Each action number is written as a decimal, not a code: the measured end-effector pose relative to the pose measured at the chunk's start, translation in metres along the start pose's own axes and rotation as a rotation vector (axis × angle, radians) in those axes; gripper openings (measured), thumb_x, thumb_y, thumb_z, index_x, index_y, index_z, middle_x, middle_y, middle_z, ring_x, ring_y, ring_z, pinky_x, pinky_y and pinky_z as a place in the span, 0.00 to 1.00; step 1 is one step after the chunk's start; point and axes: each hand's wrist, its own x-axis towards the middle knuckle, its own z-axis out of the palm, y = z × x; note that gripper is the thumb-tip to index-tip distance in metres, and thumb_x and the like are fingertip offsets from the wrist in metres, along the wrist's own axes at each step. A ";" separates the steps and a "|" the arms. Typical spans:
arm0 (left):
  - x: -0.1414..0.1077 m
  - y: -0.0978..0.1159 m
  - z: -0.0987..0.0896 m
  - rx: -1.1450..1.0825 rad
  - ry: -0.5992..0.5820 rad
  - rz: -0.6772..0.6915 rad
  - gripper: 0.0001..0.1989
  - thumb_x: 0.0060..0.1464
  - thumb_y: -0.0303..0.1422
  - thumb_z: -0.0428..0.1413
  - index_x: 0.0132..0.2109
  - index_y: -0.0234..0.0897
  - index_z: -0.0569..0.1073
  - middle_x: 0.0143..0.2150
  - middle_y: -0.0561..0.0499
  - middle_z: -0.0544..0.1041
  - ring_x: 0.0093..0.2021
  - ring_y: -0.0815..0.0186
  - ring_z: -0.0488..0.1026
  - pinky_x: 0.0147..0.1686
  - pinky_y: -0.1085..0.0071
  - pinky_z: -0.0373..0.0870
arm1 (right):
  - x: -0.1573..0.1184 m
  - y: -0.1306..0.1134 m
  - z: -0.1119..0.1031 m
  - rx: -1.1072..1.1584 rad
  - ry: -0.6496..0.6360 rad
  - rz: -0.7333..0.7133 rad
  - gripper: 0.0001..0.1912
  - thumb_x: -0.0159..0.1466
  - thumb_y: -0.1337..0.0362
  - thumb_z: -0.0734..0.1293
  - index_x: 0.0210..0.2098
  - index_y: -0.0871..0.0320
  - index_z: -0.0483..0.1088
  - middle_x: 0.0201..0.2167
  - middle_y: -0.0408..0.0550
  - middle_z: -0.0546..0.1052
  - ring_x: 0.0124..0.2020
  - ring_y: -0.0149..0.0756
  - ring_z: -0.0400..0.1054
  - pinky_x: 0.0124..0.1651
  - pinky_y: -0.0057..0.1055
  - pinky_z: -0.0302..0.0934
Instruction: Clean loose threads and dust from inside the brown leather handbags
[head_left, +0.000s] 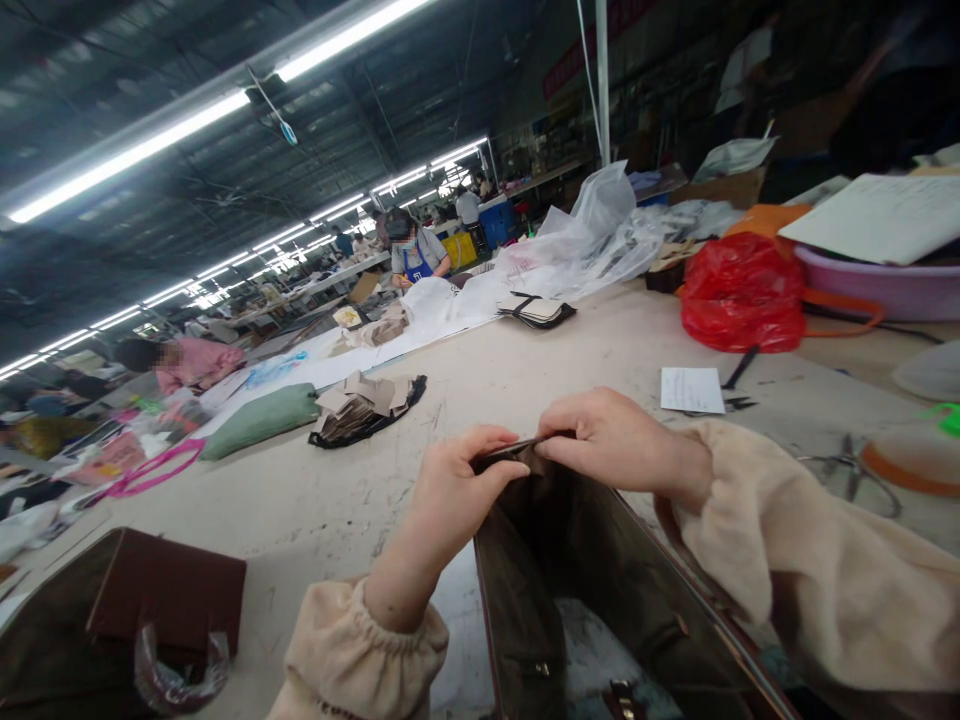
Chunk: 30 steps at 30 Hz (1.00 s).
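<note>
A dark brown bag stands in front of me with its mouth facing up, so its lining and brown edge show. Its far rim is pinched between the thumb and fingers of my left hand. Close beside it, my right hand grips the same rim, fingers closed over the edge. Both hands nearly touch. Inside the bag lies some pale, see-through material, and a small metal fitting shows on the lining. The lower part of the bag is cut off by the frame.
At left lies another brown bag with a plastic-wrapped handle. Beyond are a bundle of brown pieces and a green cushion-like bag. To the right are a white note, scissors, a red plastic bag and a pink basin. Co-workers sit further back.
</note>
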 end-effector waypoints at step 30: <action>0.005 0.004 0.009 0.320 0.171 -0.028 0.05 0.46 0.32 0.57 0.25 0.38 0.75 0.25 0.54 0.77 0.27 0.67 0.72 0.29 0.70 0.65 | -0.002 0.000 -0.002 0.030 0.019 0.047 0.09 0.59 0.63 0.62 0.27 0.55 0.74 0.25 0.41 0.75 0.29 0.31 0.65 0.32 0.25 0.53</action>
